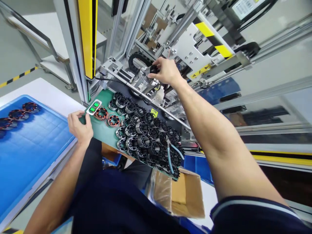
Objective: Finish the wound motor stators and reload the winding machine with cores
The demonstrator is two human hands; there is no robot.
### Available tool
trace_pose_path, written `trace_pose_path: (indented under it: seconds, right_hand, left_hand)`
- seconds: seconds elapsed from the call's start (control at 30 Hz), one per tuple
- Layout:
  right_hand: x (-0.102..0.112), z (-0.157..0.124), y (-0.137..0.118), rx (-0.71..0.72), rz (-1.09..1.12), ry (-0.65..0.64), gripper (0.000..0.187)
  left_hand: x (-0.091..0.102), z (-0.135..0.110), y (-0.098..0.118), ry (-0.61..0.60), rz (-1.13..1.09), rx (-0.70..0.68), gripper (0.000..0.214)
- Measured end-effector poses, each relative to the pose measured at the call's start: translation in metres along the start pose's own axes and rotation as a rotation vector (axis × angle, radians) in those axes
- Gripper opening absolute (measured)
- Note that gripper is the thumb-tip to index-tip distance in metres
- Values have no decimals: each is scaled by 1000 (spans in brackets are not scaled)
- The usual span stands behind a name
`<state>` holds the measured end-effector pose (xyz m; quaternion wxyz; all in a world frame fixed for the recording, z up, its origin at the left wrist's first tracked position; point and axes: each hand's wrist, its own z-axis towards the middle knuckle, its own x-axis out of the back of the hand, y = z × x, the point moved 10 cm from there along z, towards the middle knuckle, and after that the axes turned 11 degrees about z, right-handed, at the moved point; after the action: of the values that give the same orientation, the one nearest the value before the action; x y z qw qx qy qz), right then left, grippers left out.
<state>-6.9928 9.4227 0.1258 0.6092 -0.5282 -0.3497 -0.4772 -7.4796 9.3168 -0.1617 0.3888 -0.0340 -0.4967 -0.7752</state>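
A worker's right hand [167, 71] reaches into a grey metal assembly machine [195, 48], fingers closed around a small black ring-shaped stator core [153, 69] that sits atop the machine's round silver fixture [143, 81]. The core is held at the fixture's upper face, well behind the green bench mat [103, 130] that serves as the loading area.

The left hand [79, 125] rests at the near left corner of the green bench mat, fingers loosely curled, thumb and forefinger touching a small white control box with two green lit buttons [94, 107]. Whether a button is pressed cannot be told.

Just right of the control box, on the mat, lie two copper-wound stator rings [107, 117], side by side. Further right on the mat, a dense cluster of black and silver unwound stator cores [146, 136] stands stacked in rows, reaching to the mat's far right edge, where pale blue tubing [170, 156] crosses over them.

Left of the mat, a large blue plastic tray [29, 143] holds several more copper-wound rings [18, 113] along its far edge. Below the mat's right end sits an open brown cardboard box [180, 195]. A yellow light-curtain post [86, 35] stands upright behind the mat's left end.
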Motion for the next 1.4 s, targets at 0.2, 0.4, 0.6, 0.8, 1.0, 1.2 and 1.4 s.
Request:
trace_pose_path:
  seconds: [0.2, 0.4, 0.6, 0.8, 1.0, 1.2, 1.4]
  right_hand:
    - [10, 13, 4, -2, -114, -86, 77]
    - [4, 26, 13, 9, -141, -101, 76]
    - [-1, 48, 21, 64, -75, -190, 72]
    - [-5, 55, 24, 24, -83, -269, 68]
    - [2, 56, 2, -2, 57, -282, 50]
    - [13, 76, -53, 63, 163, -168, 86]
    - [-64, 74, -32, 20, 331, -98, 108]
  left_hand:
    - [1, 2, 0, -23, 15, 20, 20]
    - [0, 1, 1, -42, 15, 33, 26]
    - [-2, 1, -2, -52, 23, 56, 29]
    - [-4, 0, -4, -86, 27, 53, 25]
    - [-4, 1, -3, -102, 46, 41, 24]
    - [0, 1, 2, -73, 43, 32, 24]
    - [6, -1, 6, -13, 25, 8, 20]
